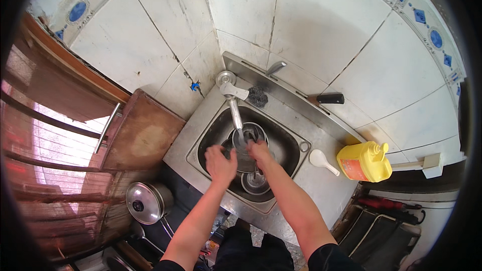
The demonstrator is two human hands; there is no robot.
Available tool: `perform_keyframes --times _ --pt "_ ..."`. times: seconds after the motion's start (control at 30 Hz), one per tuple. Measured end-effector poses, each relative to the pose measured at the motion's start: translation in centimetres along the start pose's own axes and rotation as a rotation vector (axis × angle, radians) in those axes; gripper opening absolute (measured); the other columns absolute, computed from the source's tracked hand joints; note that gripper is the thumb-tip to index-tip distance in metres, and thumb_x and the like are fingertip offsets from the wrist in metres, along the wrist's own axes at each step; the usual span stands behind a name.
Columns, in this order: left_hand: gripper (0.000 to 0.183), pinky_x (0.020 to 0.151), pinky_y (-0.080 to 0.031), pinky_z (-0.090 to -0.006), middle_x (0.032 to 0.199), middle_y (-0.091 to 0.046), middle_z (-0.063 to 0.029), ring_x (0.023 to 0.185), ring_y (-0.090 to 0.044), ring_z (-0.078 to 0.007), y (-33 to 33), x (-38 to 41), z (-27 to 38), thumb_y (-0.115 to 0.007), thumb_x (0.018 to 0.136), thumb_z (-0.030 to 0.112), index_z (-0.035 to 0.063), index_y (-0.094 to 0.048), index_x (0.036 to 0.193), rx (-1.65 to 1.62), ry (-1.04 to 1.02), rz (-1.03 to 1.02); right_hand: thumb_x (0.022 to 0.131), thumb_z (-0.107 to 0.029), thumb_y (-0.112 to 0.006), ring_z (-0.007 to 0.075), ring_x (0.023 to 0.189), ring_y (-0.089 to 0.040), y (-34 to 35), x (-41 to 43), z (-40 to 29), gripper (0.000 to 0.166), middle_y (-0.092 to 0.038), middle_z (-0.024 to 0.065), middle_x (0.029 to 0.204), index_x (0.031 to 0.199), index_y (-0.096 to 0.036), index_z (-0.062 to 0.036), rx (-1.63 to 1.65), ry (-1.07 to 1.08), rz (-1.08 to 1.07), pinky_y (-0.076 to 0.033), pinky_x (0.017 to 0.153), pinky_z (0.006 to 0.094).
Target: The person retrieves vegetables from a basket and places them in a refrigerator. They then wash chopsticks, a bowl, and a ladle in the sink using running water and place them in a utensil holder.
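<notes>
Both of my hands are over a stainless steel sink. My left hand is above the sink's left side, its fingers apart with nothing in them that I can see. Toward the middle, my right hand has its fingers curled at the rim of a metal bowl; whether it grips something is hidden. Water runs from the faucet into the bowl. Nearer me, a smaller metal bowl lies in the sink, partly below other metal ware. A steel wool scourer rests behind the faucet.
On the right counter are a white spoon and a yellow pump bottle. A black-handled knife and a metal handle stick out of the slotted steel ledge. A lidded pot stands lower left, beside a ladle.
</notes>
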State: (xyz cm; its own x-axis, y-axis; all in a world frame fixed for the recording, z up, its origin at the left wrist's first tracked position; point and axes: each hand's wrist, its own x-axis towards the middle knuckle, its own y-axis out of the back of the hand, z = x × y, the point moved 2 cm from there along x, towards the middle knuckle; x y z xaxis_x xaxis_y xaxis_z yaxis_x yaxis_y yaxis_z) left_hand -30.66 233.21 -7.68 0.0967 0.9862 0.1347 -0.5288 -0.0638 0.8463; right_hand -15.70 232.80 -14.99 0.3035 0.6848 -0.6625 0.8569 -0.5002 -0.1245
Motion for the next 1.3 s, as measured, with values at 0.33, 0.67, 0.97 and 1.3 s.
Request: perform_keyframes --times 0.33,0.67,0.97,1.3 --pt "0.047 0.083 -0.048 -0.0504 0.092 -0.062 -0.0296 0.089 -0.06 -0.0476 -6.4 -1.5 -5.7 -0.058 0.08 0.012 -0.0084 -0.035 0.114 -0.084 0.427 -0.461 0.094 -0.022 -0.048 0.0113 0.046 -0.036 -0.7 0.7 0.6 0.02 -0.044 0.0001 0.06 0.08 -0.047 -0.0083 0.049 -0.187 -0.12 -0.028 0.041 0.0295" --pt "0.034 0.064 -0.049 -0.0321 0.082 -0.064 -0.0082 0.07 -0.061 -0.0192 -10.7 5.0 -4.2 -0.062 0.089 0.031 0.0009 -0.061 0.106 -1.137 0.626 -0.798 0.095 -0.022 -0.046 0.0085 0.046 -0.035 -2.1 0.8 1.1 0.019 -0.044 -0.0013 0.062 0.078 -0.047 -0.012 0.051 -0.374 -0.403 -0.027 0.04 0.027" --pt "0.026 0.047 -0.046 -0.0254 0.084 -0.064 -0.0072 0.053 -0.055 -0.0118 -10.4 5.7 -1.8 -0.062 0.09 0.027 0.0017 -0.062 0.099 -1.283 0.711 -0.706 0.097 -0.022 -0.047 0.0099 0.048 -0.044 -0.7 -1.5 -0.1 0.023 -0.051 0.0007 0.065 0.086 -0.059 -0.0058 -0.004 -0.106 -0.183 -0.033 0.041 0.0266" --pt "0.02 0.053 -0.049 -0.0268 0.074 -0.061 -0.0033 0.063 -0.057 -0.0114 -13.0 3.3 -4.0 -0.056 0.092 0.019 0.0032 -0.064 0.101 -1.134 0.434 -0.353 0.096 -0.03 -0.05 0.0104 0.043 -0.044 -0.7 -1.8 1.2 0.035 -0.049 0.0025 0.054 0.078 -0.061 -0.0019 -0.226 0.191 0.062 -0.034 0.039 0.0273"
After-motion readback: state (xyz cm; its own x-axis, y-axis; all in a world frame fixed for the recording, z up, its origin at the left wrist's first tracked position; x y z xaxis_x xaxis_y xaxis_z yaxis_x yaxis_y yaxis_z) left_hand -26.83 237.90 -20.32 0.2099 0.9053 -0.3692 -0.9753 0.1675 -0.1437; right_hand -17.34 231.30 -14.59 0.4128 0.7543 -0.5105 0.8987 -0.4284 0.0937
